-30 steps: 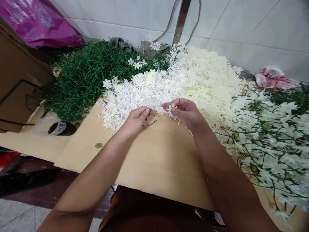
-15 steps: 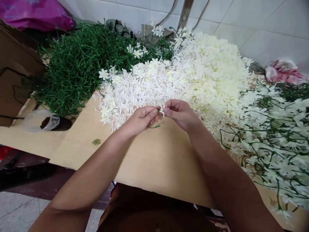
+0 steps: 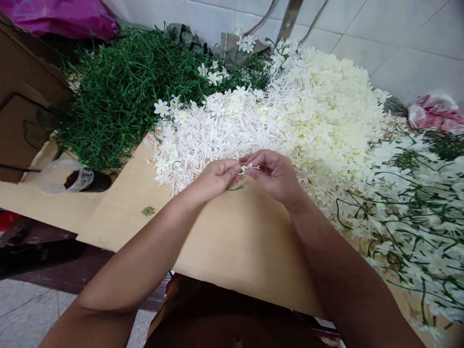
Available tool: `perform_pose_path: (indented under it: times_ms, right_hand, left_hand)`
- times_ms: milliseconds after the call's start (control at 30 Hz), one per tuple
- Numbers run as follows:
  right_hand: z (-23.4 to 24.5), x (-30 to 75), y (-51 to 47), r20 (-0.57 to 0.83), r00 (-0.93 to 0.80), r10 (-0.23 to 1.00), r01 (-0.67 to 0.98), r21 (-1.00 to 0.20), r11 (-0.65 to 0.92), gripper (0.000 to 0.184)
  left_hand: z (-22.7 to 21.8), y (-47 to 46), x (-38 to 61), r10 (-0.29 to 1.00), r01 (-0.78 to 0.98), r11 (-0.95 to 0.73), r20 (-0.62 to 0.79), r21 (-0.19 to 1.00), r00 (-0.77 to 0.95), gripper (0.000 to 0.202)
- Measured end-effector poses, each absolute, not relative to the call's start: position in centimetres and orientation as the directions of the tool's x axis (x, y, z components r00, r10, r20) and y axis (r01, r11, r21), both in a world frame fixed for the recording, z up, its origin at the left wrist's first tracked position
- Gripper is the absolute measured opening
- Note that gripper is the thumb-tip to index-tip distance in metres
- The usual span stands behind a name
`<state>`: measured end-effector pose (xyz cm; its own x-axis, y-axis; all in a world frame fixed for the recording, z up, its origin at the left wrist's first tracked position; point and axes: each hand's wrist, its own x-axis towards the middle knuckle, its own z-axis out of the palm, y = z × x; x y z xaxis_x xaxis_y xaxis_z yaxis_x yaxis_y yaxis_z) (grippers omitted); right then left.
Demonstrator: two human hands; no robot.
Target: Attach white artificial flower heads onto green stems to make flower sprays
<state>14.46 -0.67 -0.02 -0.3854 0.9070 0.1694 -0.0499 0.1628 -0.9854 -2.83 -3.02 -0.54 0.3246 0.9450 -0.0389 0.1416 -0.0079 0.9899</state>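
Note:
My left hand is closed in a pinch on a green plastic flower stem, whose end sticks out below the fingers. Between the fingertips of both hands sits a small white piece, apparently a stamen or small artificial flower part. My right hand pinches this white piece from the right, its thumb and forefinger close to the left fingertips. Just beyond the hands lies a heap of white stamen pieces. Pale yellow-white artificial petals are piled to the right of it.
Green plastic stems form a heap at the back left. Assembled white flowers on green stems lie at the right. A clear plastic cup rests at the left near a cardboard box. A tiled wall stands behind.
The white piece between my hands now lies more lengthwise, its thin end towards my right fingers. My hands keep nearly the same place, while the whole view has shifted slightly.

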Motion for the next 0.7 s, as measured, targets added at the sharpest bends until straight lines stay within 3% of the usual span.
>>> perform_pose_path:
  times_ms: [200, 700]
  right_hand:
    - [-0.18, 14.49, -0.79, 0.194, -0.423, 0.885, -0.052, -0.980, 0.190, 0.026]
    - [-0.75, 14.61, -0.45, 0.071, -0.535, 0.842, -0.111, -0.994, 0.013, 0.031]
  left_hand:
    - [-0.50, -3.02, -2.98, 0.929, 0.141, -0.008, -0.045, 0.990, 0.368, 0.049]
    - [-0.42, -3.10, -3.51, 0.869, 0.161, -0.013, -0.069, 0.987, 0.491, 0.047]
